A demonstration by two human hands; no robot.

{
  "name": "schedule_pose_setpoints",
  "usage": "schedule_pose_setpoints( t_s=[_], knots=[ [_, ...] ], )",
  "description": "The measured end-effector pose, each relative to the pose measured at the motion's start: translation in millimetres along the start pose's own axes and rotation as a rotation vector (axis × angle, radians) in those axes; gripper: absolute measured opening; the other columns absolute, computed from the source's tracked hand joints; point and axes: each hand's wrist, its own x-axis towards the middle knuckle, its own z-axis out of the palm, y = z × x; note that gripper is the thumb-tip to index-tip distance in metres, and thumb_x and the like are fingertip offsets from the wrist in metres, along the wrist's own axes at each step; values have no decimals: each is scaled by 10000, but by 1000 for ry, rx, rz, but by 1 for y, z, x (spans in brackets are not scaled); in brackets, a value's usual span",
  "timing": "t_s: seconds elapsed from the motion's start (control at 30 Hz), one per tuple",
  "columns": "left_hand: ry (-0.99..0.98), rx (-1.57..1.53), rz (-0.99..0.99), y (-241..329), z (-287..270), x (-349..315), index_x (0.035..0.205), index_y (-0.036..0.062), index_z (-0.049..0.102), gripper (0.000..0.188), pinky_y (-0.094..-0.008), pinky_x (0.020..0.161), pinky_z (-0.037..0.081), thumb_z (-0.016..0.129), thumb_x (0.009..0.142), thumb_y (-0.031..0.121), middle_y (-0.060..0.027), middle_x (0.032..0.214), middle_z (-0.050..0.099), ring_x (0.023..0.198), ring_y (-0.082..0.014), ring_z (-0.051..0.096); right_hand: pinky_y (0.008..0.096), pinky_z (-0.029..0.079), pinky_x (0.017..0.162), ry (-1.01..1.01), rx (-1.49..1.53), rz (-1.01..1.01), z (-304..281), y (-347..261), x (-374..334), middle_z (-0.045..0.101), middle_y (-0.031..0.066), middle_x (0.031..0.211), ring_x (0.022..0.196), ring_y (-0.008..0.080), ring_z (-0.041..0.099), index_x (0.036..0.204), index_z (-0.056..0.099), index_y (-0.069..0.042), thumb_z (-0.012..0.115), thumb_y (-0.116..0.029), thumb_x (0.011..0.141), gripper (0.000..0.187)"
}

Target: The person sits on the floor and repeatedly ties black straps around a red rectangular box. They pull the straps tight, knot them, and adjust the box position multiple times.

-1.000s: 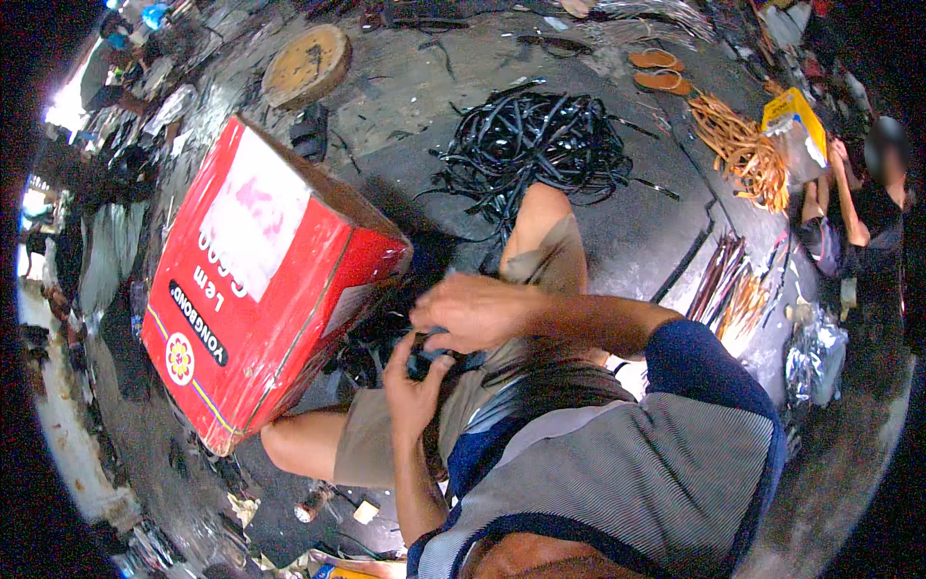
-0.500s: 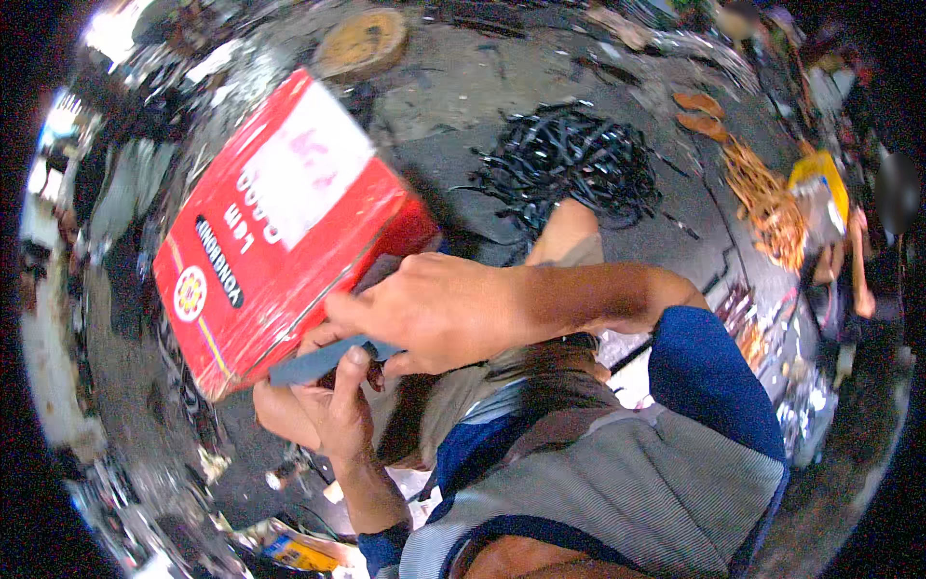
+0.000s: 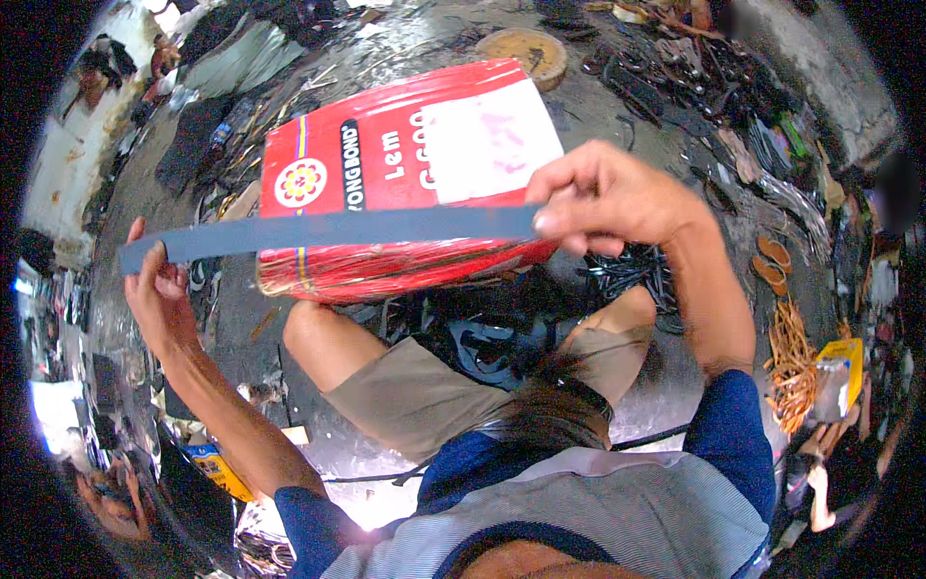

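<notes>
A long, flat grey-blue strip point(image 3: 338, 229) is stretched out straight between my two hands. My left hand point(image 3: 162, 289) pinches its left end between thumb and fingers, out to the left. At the other end, my right hand point(image 3: 603, 203) has thumb and fingers closed on the strip. Behind the strip stands a red cardboard box point(image 3: 386, 125) with a white patch on its top, and the strip crosses in front of its near upper edge. Whether the strip touches the box I cannot tell.
Beyond my right knee lies a heap of black strips point(image 3: 632, 275). Farther right are a bundle of tan strips point(image 3: 793, 367), brown sandals point(image 3: 772, 265) and a yellow package point(image 3: 841, 376). A round wooden block point(image 3: 526, 56) sits behind the box. Scraps litter the floor.
My hands, close together at the box's near side before, are now spread wide with the strip pulled straight between them. The view has turned, so the box appears more level and farther right.
</notes>
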Motion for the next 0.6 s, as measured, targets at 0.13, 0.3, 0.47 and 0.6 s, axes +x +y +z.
schedule_pose_setpoints(
  t_s=[0.13,0.3,0.47,0.6],
  knots=[
    [-29,430,-67,-24,-43,45,1419,84,556,575,-201,642,402,687,859,62,-21,947,604,777,-73,537,184,398,464,210,-111,-166,-21,-8,21,641,-15,691,519,26,523,997,701,-34,692,-214,970,182],
    [131,1200,531,-23,58,35,1396,95,575,644,-411,978,454,746,775,92,-183,1212,641,1123,-314,596,353,531,641,579,-970,-358,-27,-1,53,695,130,764,669,194,658,992,732,7,704,-178,921,201],
    [-598,475,525,-23,238,-31,1291,47,637,534,-389,891,549,765,778,123,-173,1201,675,1016,-278,679,420,546,744,693,-1018,-357,-24,5,61,732,169,900,804,304,709,1047,719,-31,718,-176,869,230],
    [-767,407,386,-49,293,-59,1091,7,695,339,-381,763,566,784,813,180,-160,988,725,845,-256,705,475,551,833,734,-846,-270,-21,6,56,745,156,966,928,372,713,1084,667,-83,734,-237,857,282]
  ],
)
